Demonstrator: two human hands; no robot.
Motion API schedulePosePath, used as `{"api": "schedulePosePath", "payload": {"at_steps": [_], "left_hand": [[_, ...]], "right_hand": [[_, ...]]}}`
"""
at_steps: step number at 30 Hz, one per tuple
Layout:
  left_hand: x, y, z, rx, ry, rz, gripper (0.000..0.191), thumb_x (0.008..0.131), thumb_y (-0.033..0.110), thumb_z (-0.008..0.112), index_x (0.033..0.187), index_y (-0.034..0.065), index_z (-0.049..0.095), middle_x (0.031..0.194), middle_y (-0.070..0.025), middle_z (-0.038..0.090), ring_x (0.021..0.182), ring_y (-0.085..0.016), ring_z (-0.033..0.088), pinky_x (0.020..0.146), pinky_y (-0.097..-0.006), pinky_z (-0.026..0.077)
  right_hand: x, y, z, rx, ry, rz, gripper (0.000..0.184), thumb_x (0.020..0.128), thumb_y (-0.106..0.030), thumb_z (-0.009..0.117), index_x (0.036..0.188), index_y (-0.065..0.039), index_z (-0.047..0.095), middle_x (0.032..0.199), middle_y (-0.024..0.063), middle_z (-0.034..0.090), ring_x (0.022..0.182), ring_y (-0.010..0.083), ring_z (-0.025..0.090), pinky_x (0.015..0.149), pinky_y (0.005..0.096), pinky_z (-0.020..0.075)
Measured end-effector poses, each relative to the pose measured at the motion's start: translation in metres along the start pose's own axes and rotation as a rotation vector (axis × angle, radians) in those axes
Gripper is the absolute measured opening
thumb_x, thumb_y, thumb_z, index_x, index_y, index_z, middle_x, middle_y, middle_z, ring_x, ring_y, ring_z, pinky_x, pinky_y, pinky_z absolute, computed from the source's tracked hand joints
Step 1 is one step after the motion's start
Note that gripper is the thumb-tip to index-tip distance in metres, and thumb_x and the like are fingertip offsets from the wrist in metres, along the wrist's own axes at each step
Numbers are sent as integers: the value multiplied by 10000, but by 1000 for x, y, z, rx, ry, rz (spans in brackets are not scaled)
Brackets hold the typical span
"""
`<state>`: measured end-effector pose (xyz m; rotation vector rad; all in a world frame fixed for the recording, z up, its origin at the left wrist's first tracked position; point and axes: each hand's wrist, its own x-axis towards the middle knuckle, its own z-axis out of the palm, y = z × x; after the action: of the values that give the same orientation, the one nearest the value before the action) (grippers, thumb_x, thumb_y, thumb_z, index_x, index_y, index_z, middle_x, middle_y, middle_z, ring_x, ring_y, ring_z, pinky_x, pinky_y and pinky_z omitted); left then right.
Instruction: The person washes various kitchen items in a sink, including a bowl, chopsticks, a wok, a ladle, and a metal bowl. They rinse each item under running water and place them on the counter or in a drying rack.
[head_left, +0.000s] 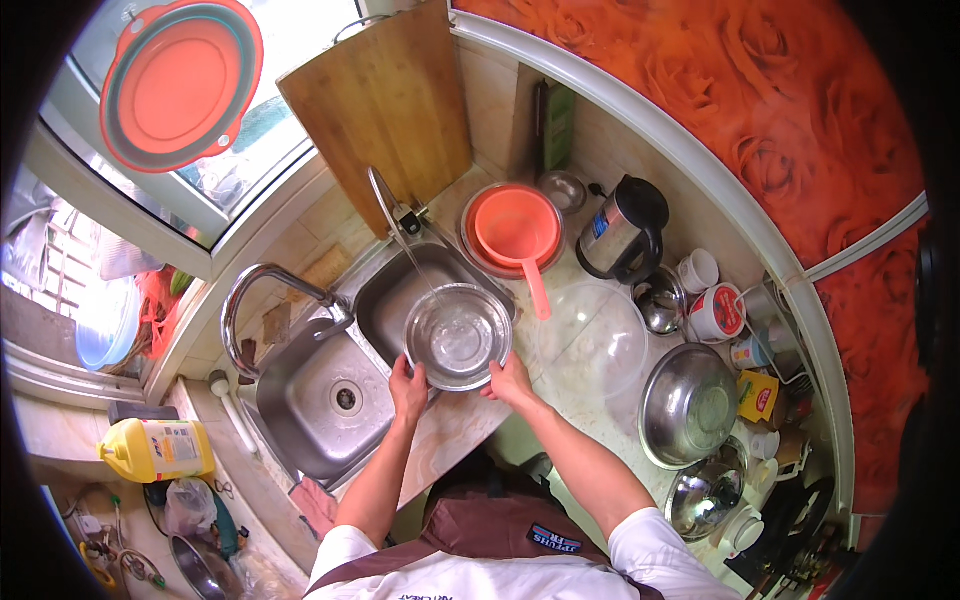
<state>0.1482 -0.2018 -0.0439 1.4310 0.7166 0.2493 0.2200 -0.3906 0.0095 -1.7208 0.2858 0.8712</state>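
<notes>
Both hands hold a round stainless steel bowl (458, 340) by its near rim, over the front edge of the right sink basin (386, 289). My left hand (409, 388) grips the bowl's left side and my right hand (510, 382) its right side. From the slim curved tap (385, 196) behind the basin, a thin stream of water falls into the bowl. Clear water seems to stand in it. Left of the bowl is the other sink basin (322, 405), with a drain strainer and water drops, under a larger chrome faucet (281, 281).
Right of the sink stand a coral plastic strainer or ladle (519, 225) on a bowl, a clear plastic lid or bowl (592, 341), an electric kettle (624, 229) and an overturned steel basin (688, 406). A wooden cutting board (390, 112) leans behind. A yellow jug (157, 450) sits left.
</notes>
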Motion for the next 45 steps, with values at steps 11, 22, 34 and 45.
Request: {"api": "schedulePosePath", "payload": {"at_steps": [11, 22, 34, 45], "left_hand": [[-1, -6, -1, -2, 29, 20, 245, 879, 86, 543, 1096, -26, 573, 832, -45, 601, 596, -105, 562, 483, -242, 470], [-2, -20, -5, -78, -16, 23, 294, 888, 75, 541, 1171, -5, 536, 908, -51, 617, 686, -113, 592, 539, -255, 537], [-5, -14, -9, 26, -10, -41, 328, 878, 100, 578, 1188, -3, 567, 863, -37, 610, 681, -106, 598, 519, -237, 538], [-7, -9, -13, -20, 5, -124, 327, 909, 173, 587, 1179, -12, 574, 872, -46, 630, 650, -93, 579, 535, -241, 515]], "right_hand": [[7, 11, 3, -47, 82, -30, 272, 929, -110, 451, 1165, 20, 410, 818, 168, 641, 547, 225, 657, 432, 305, 536], [12, 16, 3, -36, 93, -18, 246, 908, -80, 436, 1128, 29, 455, 777, 166, 648, 534, 222, 653, 423, 311, 539], [-3, 8, 9, -15, 168, -37, 352, 903, -84, 427, 1217, 59, 360, 979, 216, 611, 592, 266, 668, 452, 344, 572], [2, 15, 11, 304, 59, 4, 373, 932, -102, 399, 1284, -14, 313, 1133, 178, 544, 747, 257, 662, 500, 320, 582]]}}
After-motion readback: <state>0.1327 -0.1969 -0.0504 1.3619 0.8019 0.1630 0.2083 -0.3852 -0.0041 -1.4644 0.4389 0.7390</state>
